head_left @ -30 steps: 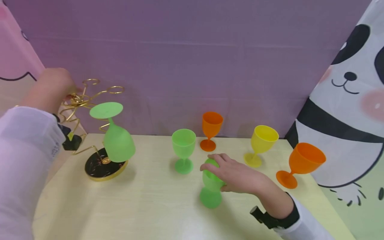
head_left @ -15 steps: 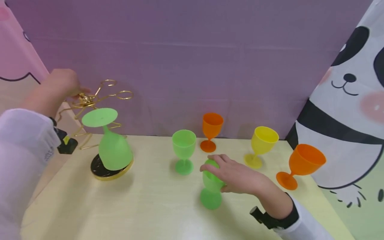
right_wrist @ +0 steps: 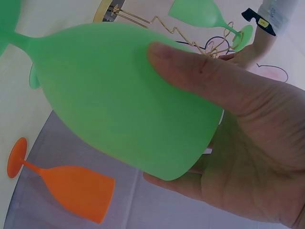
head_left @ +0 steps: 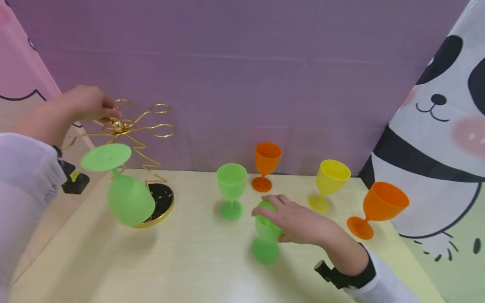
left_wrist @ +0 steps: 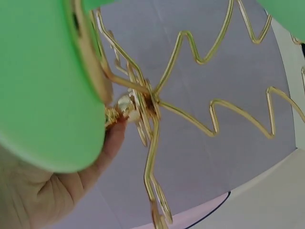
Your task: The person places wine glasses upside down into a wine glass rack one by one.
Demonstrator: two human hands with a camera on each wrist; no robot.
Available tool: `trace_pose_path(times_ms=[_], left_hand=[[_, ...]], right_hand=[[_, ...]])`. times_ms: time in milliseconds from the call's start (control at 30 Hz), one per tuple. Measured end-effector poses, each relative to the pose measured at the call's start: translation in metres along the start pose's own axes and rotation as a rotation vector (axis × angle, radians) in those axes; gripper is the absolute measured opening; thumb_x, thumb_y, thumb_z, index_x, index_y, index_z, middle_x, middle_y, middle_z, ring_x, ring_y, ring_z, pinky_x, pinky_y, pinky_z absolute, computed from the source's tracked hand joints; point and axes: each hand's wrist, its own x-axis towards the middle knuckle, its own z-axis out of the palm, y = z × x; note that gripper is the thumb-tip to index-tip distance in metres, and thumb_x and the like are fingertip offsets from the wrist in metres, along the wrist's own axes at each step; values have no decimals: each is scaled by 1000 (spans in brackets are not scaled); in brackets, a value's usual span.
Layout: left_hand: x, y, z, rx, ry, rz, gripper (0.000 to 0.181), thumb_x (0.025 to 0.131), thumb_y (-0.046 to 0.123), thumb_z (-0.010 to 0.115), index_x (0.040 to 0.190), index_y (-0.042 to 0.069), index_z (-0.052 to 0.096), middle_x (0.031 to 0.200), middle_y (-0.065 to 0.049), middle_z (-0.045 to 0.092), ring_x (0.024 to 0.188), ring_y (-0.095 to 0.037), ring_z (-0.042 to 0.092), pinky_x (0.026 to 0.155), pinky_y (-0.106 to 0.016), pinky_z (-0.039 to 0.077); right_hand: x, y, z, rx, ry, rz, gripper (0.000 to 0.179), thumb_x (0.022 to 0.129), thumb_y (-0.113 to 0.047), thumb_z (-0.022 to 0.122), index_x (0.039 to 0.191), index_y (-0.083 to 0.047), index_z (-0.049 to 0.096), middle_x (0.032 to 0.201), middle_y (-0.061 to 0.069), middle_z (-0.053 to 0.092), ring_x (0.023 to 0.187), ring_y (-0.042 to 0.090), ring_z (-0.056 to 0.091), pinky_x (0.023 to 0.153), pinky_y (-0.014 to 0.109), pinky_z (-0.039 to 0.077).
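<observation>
My left hand pinches the gold knob on top of a wire rack with looped arms and a round black base. Upside down on one arm hangs a green goblet, its foot uppermost. That goblet's foot covers part of the left hand in the left wrist view. My right hand grips the bowl of another green goblet, thumb on one side and fingers mostly hidden behind. This goblet is upright, its foot against the table.
A third green goblet stands just behind the held one. Farther back is an orange goblet. A yellow goblet and a second orange goblet stand to the right. A purple cloth hangs behind the table.
The rack has turned under my left hand, bringing its hanging goblet leftward and nearer. Its knob and base have shifted to the right. My right hand and its goblet have stayed put.
</observation>
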Motion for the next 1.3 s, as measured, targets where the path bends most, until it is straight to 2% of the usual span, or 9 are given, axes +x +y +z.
trace_pose_path(times_ms=[133,333,600,800,933,1133,1300], left_hand=[[2,-1,-1,19,7,29,43,101,29,52,117,-9,62,81,-7,72,91,-36,61,91,-64,41],[4,-7,3,1,24,59,48,101,34,50,122,-8,61,94,-15,73,98,-42,63,93,-67,39],[1,-9,1,21,13,102,42,103,25,47,126,-8,58,100,-20,72,103,-47,60,93,-66,40],[-2,-9,0,17,14,124,41,103,24,47,130,-6,55,101,-20,72,110,-52,56,96,-70,36],[-2,-8,-2,20,-2,118,44,103,27,45,131,-6,54,103,-21,71,105,-47,61,96,-71,34],[-3,-4,-2,-8,-14,110,43,102,24,49,128,-9,55,102,-22,71,90,-34,68,90,-65,44],[-4,-4,-1,8,-10,113,42,99,16,54,130,-12,52,109,-26,68,100,-42,64,89,-62,46]], right_hand=[[1,1,0,2,-6,4,80,70,-12,86,136,-22,43,139,16,41,121,34,45,79,39,57],[2,1,0,10,-11,-3,79,70,-12,86,136,-22,43,139,16,42,122,34,45,77,38,57],[2,0,0,-8,-3,-9,80,70,-14,86,136,-22,42,139,16,42,121,34,46,79,40,57],[3,-1,-1,-3,-11,-15,79,70,-13,87,135,-23,43,140,16,42,122,34,46,77,39,57],[4,-1,-2,-1,-18,-10,79,70,-13,86,135,-22,42,140,16,42,122,35,45,77,40,57],[5,-1,-1,-5,-15,-16,79,70,-14,87,135,-23,43,138,14,42,120,33,47,77,39,57],[5,-1,-1,-23,-8,-22,79,69,-14,87,134,-22,44,136,14,42,118,34,48,78,40,57]])
